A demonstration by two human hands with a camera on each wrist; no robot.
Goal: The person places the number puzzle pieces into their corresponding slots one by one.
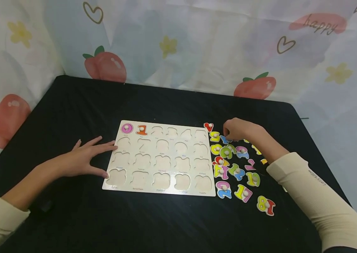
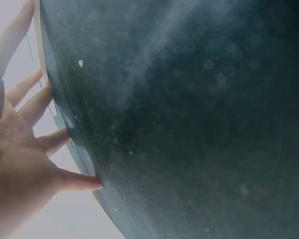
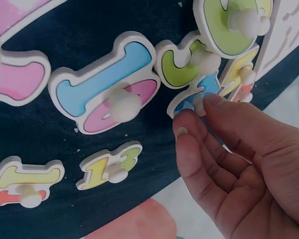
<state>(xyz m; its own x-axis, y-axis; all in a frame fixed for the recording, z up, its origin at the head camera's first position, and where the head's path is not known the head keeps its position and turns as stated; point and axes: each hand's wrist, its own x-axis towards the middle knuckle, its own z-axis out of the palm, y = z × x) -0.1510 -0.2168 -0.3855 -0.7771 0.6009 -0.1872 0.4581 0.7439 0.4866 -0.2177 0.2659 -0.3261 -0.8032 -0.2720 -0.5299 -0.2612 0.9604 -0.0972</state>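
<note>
A wooden number puzzle board (image 1: pixel 153 190) lies on the black cloth, with a pink 0 (image 1: pixel 127 128) and an orange 1 (image 1: pixel 141 129) seated in its top row. My left hand (image 1: pixel 102 158) lies flat with spread fingers, fingertips at the board's left edge (image 2: pixel 38 45). My right hand (image 1: pixel 227 135) reaches into the heap of loose number pieces right of the board. In the right wrist view, my right hand (image 3: pixel 194 114) has thumb and forefinger pinching the white knob of a blue piece (image 3: pixel 185 105). That blue piece (image 1: pixel 225 140) still lies among the others.
Several coloured number pieces lie right of the board, among them a red one (image 1: pixel 208 126), a blue-and-pink 10 (image 3: pixel 109 84), a green one (image 3: pixel 182 67) and an 18 (image 1: pixel 266 205). Most board slots are bare. A fruit-print sheet (image 1: pixel 178 42) hangs behind the table.
</note>
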